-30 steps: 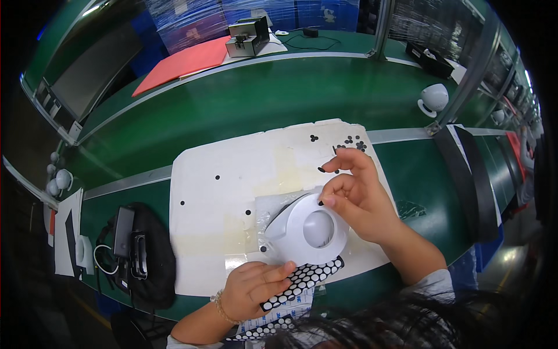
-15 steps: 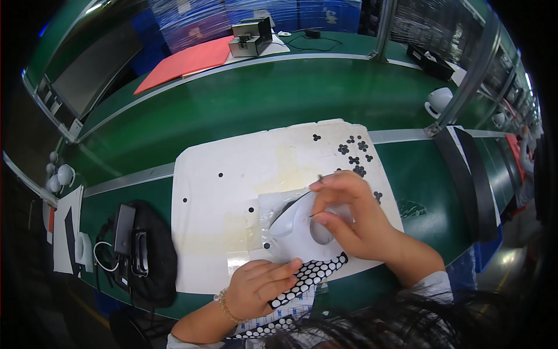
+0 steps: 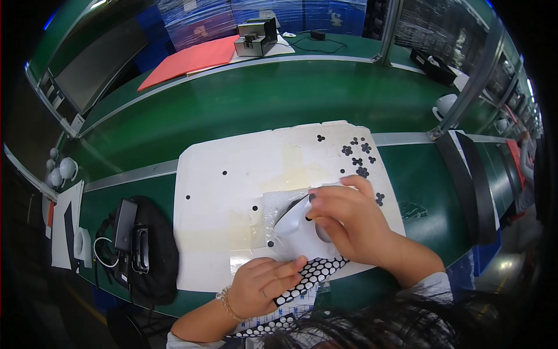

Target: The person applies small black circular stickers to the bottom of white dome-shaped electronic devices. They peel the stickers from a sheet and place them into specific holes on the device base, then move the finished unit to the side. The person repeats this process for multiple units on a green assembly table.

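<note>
I see a red folder (image 3: 189, 60) and a grey boxy device (image 3: 256, 36) on the far bench, a dark monitor (image 3: 96, 64) at left, and, near me, a black pouch (image 3: 148, 250) holding what may be a phone (image 3: 124, 225)

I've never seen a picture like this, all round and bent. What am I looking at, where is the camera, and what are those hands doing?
The camera sits on a person's head and looks down, and its very wide lens bends straight edges. There is no machine here, only a person's two bare hands. They work at a green bench covered by a white board. The right hand rests on a rounded white plastic part that lies on clear film. The left hand presses on a sheet of black dots at the board's near edge. Small black stickers lie scattered on the board's far right corner. To the left lies a black pouch with a dark device on it; at the back are a red folder and a small machine.
</note>
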`<state>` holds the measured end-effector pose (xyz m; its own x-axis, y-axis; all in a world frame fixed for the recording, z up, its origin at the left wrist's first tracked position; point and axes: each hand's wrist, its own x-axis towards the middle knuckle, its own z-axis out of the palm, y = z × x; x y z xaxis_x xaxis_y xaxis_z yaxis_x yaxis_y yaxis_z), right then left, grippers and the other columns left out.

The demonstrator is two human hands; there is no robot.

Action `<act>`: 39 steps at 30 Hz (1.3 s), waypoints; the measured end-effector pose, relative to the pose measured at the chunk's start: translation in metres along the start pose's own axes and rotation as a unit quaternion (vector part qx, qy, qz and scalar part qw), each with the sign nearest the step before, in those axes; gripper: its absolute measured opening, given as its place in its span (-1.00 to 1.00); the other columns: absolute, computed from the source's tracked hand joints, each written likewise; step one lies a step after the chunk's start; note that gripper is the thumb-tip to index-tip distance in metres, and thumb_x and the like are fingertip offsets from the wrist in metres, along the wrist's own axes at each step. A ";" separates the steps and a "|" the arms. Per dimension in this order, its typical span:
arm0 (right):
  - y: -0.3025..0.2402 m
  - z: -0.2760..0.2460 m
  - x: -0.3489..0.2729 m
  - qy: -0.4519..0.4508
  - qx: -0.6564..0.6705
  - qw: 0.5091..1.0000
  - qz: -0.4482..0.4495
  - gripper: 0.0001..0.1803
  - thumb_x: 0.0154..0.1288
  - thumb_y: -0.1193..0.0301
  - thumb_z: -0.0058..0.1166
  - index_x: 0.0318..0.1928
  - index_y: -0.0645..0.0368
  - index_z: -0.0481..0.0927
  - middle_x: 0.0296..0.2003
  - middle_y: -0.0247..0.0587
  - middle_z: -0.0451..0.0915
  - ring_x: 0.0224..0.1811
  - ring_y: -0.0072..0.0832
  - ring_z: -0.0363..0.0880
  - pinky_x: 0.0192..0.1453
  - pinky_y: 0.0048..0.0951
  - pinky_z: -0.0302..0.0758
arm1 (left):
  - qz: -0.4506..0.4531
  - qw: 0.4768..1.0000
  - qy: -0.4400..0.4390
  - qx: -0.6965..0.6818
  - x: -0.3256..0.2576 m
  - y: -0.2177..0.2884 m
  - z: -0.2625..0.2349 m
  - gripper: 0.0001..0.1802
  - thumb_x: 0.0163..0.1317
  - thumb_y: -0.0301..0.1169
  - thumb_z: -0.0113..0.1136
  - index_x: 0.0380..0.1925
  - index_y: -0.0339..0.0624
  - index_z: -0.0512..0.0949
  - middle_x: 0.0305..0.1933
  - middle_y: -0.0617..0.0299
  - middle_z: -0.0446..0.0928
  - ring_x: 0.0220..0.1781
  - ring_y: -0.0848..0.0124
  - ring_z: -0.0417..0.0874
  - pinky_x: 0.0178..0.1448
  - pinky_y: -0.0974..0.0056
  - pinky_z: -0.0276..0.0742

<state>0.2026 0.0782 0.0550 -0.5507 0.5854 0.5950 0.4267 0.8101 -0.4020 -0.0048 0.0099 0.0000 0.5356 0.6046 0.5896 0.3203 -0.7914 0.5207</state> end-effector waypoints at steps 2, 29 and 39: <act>-0.003 -0.004 -0.008 0.000 -0.135 0.989 -0.055 -0.79 0.07 0.50 0.05 -0.21 0.07 0.51 -0.15 -0.32 0.53 0.03 -0.29 0.43 0.12 -0.15 0.14 | 0.005 1.000 0.007 0.003 -0.001 -0.002 0.001 -0.72 -0.20 -0.60 0.17 -0.36 -0.21 0.52 0.05 0.14 0.47 -0.34 0.34 0.59 -0.36 0.33 0.45; -0.007 -0.001 -0.053 -0.034 0.139 0.981 0.132 -0.91 0.21 0.34 0.01 -0.35 0.05 0.51 0.25 -0.02 0.12 0.35 0.02 -0.14 0.31 -0.09 -0.14 | 0.010 0.999 0.027 0.014 -0.002 -0.003 0.005 -0.66 -0.29 -0.54 0.21 -0.36 -0.20 0.48 -0.01 0.07 0.51 -0.40 0.26 0.59 -0.31 0.28 0.49; -0.015 0.005 -0.082 0.080 -0.112 0.990 0.032 -0.66 -0.04 0.10 0.22 -0.24 -0.10 0.51 0.00 -0.40 0.46 0.16 -0.31 0.21 0.13 -0.18 -0.02 | -0.041 0.998 0.022 -0.038 -0.005 -0.002 0.006 -0.68 -0.28 -0.61 0.16 -0.37 -0.23 0.48 0.00 0.01 0.49 -0.37 0.22 0.61 -0.26 0.26 0.49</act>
<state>0.2379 0.0184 0.0087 -0.4046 0.6082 0.6829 0.6148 0.7337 -0.2892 -0.0036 0.0085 -0.0076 0.4747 0.6724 0.5679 0.3005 -0.7303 0.6135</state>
